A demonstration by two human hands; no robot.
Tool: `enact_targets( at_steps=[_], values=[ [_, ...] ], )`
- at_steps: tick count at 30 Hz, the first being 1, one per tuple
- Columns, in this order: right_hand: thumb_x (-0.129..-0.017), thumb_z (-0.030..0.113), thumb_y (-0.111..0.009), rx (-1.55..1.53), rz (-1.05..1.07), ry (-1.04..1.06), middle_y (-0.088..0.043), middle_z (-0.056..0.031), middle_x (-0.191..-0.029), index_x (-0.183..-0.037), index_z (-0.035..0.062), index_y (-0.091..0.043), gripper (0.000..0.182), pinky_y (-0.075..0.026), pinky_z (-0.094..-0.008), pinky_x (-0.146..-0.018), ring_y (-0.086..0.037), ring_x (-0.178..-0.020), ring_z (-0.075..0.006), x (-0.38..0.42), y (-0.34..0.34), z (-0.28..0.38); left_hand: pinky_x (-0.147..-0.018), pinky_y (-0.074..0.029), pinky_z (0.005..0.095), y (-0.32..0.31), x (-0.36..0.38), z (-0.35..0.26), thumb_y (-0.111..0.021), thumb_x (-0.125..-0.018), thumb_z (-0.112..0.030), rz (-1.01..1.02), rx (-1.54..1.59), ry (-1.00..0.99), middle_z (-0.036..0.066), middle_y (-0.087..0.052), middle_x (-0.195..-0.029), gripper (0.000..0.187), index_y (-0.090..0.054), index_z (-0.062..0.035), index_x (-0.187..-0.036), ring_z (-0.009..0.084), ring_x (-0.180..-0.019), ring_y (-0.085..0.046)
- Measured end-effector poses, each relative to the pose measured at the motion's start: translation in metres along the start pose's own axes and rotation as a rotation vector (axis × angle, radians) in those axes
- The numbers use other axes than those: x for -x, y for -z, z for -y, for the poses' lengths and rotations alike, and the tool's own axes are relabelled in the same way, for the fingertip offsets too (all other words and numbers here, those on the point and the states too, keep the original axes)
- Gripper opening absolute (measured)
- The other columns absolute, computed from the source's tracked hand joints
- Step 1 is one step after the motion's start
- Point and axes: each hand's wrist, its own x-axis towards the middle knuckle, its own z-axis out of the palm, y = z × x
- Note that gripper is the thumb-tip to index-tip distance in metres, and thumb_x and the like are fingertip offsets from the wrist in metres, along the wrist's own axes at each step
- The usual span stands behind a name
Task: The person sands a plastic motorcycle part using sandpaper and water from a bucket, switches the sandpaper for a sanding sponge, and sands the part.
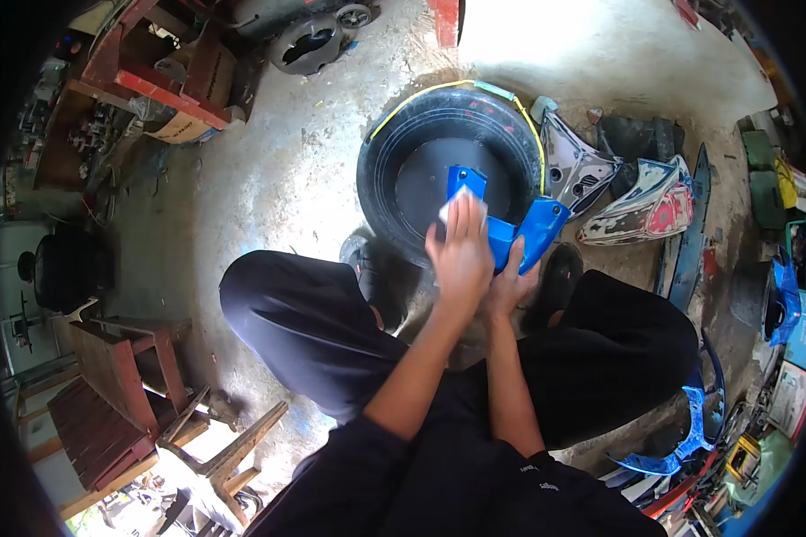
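A glossy blue plastic body panel (pixel 538 234), with a hole near each end, is held over the black bucket (pixel 373 204). My right hand (pixel 510 285) grips the panel by its near edge, thumb on top. My left hand (pixel 463 253), slightly blurred, presses a small white sheet (pixel 451 213) against the panel with its fingers laid together. Whether the sheet is cloth or paper I cannot tell. The bucket has a yellow-cased handle lying along its rim and dark liquid at the bottom.
Right of the bucket lie a scuffed grey panel (pixel 571 161) and a white-and-red sanded panel (pixel 640 215). A red wooden frame (pixel 166 85) stands at upper left, near a grey shell part (pixel 306 45). Wooden benches (pixel 116 376) are at lower left, a blue part (pixel 681 447) at lower right.
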Motion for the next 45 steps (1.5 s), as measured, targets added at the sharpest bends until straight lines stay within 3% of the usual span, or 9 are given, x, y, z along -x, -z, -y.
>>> enact_targets(
  at_steps=[4,6,10,19,24,28,30,38,45],
  values=[
    [-0.099,0.031,-0.067,0.074,-0.04,0.051,-0.069,-0.0066,-0.091,-0.104,-0.0034,-0.066,0.034,-0.051,-0.0309,-0.071,-0.062,-0.078,-0.0131,-0.004,-0.001,-0.005,-0.104,-0.037,0.0559,-0.031,-0.069,-0.002,-0.047,-0.102,-0.024,0.069,-0.01,0.028,0.011,-0.054,-0.147,0.041,-0.056,-0.0058,-0.138,0.0225,-0.138,-0.048],
    [-0.099,0.031,-0.067,0.074,-0.022,0.067,-0.069,-0.0064,-0.091,-0.104,-0.0034,-0.066,0.035,-0.051,-0.0314,-0.071,-0.062,-0.078,-0.013,-0.002,0.001,-0.002,-0.106,-0.034,0.0561,-0.016,-0.032,0.001,-0.05,-0.097,-0.021,0.008,-0.032,-0.111,0.01,-0.052,-0.149,0.045,-0.056,-0.006,-0.139,0.0207,-0.14,-0.046],
    [-0.098,0.031,-0.067,0.015,-0.02,0.011,-0.069,-0.0064,-0.09,-0.104,-0.0038,-0.066,0.035,-0.051,-0.0322,-0.071,-0.062,-0.079,-0.0134,-0.003,-0.002,0.001,-0.109,-0.03,0.0563,0.025,0.057,-0.004,-0.048,-0.103,-0.024,0.072,-0.13,-0.065,0.011,-0.052,-0.149,0.043,-0.054,-0.0078,-0.142,0.0215,-0.141,-0.045],
    [-0.099,0.031,-0.067,0.02,-0.009,0.023,-0.068,-0.0071,-0.096,-0.108,-0.0042,-0.065,0.036,-0.052,-0.0312,-0.076,-0.063,-0.083,-0.0143,-0.002,-0.002,0.0,-0.108,-0.033,0.0553,-0.02,-0.051,0.007,-0.044,-0.105,-0.025,0.088,0.017,0.079,0.012,-0.054,-0.148,0.042,-0.052,-0.0089,-0.143,0.0235,-0.139,-0.048],
    [-0.099,0.03,-0.066,0.115,-0.057,-0.008,-0.069,-0.0089,-0.097,-0.108,-0.0048,-0.065,0.036,-0.051,-0.0331,-0.076,-0.063,-0.084,-0.0161,0.0,-0.005,0.014,-0.111,-0.029,0.0548,0.021,0.058,0.008,-0.046,-0.104,-0.024,0.108,-0.076,0.024,0.014,-0.049,-0.152,0.047,-0.047,-0.0097,-0.149,0.0268,-0.139,-0.049],
    [-0.098,0.031,-0.067,0.057,-0.051,-0.035,-0.069,-0.01,-0.097,-0.107,-0.0045,-0.065,0.037,-0.05,-0.0344,-0.077,-0.062,-0.085,-0.0173,0.002,-0.005,0.012,-0.111,-0.029,0.0537,-0.004,-0.018,0.016,-0.046,-0.104,-0.025,0.036,-0.022,0.043,0.015,-0.052,-0.149,0.045,-0.05,-0.0094,-0.146,0.027,-0.138,-0.05],
    [-0.098,0.031,-0.066,0.059,-0.058,-0.022,-0.069,-0.0101,-0.096,-0.106,-0.0044,-0.065,0.036,-0.05,-0.0343,-0.077,-0.062,-0.085,-0.0171,0.004,-0.005,0.013,-0.107,-0.034,0.0523,-0.02,-0.062,0.022,-0.048,-0.103,-0.023,0.177,0.128,0.19,0.017,-0.055,-0.145,0.042,-0.054,-0.0055,-0.141,0.0252,-0.134,-0.053],
    [-0.099,0.031,-0.065,0.048,-0.07,0.002,-0.068,-0.0117,-0.098,-0.108,-0.0049,-0.065,0.037,-0.05,-0.0354,-0.079,-0.064,-0.086,-0.0196,0.0,-0.006,0.008,-0.109,-0.03,0.0539,0.025,0.049,0.005,-0.048,-0.103,-0.023,0.147,-0.126,0.019,0.013,-0.048,-0.153,0.047,-0.049,-0.0086,-0.147,0.023,-0.142,-0.046],
    [-0.098,0.03,-0.066,0.101,-0.054,-0.056,-0.069,-0.0134,-0.098,-0.109,-0.0048,-0.065,0.037,-0.05,-0.0361,-0.081,-0.065,-0.088,-0.0211,0.003,-0.004,0.019,-0.106,-0.036,0.0535,-0.02,-0.063,0.011,-0.046,-0.105,-0.025,0.257,0.14,0.134,0.014,-0.052,-0.149,0.042,-0.053,-0.0082,-0.142,0.0251,-0.136,-0.051]
  ],
)
